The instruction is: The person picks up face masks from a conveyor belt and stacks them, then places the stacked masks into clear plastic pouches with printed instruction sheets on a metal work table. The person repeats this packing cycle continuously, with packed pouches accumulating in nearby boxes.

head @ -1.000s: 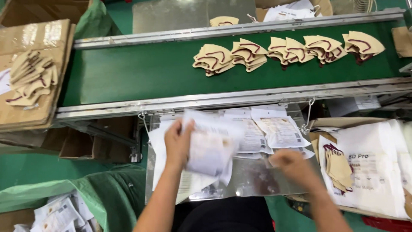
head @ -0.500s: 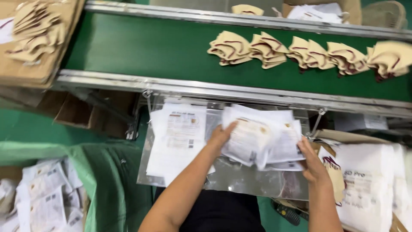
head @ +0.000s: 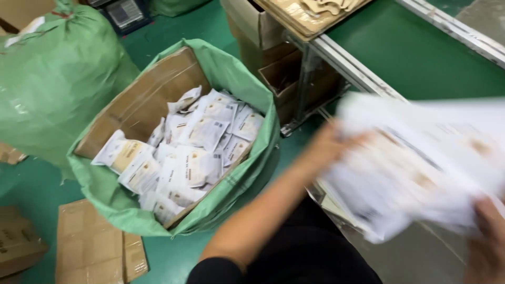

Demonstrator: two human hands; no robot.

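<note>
1. You hold a thick bundle of white flat packets [head: 421, 163] between both hands, out in front of your body and above the edge of the metal work surface [head: 421, 257]. The bundle is blurred, so single packets cannot be told apart.
2. Your left hand [head: 329, 150] grips the bundle's left end, fingers closed on it. Your right hand [head: 486, 236] shows at the lower right corner, under the bundle's right end; it seems to hold the bundle too, though its fingers are mostly out of frame.
3. To your left, on the green floor, stands a cardboard box lined with a green bag [head: 231, 68]. It is partly filled with loose white packets [head: 189, 152] of the same kind, piled unevenly; the brown inside wall shows above them.
4. Judging by this, many packets are already in the box, it has room for more, and your bundle is not yet in it.
5. A full, tied green sack [head: 58, 79] stands at far left. A green conveyor belt [head: 421, 47] runs at upper right, and flattened cardboard [head: 94, 242] lies on the floor.
</note>
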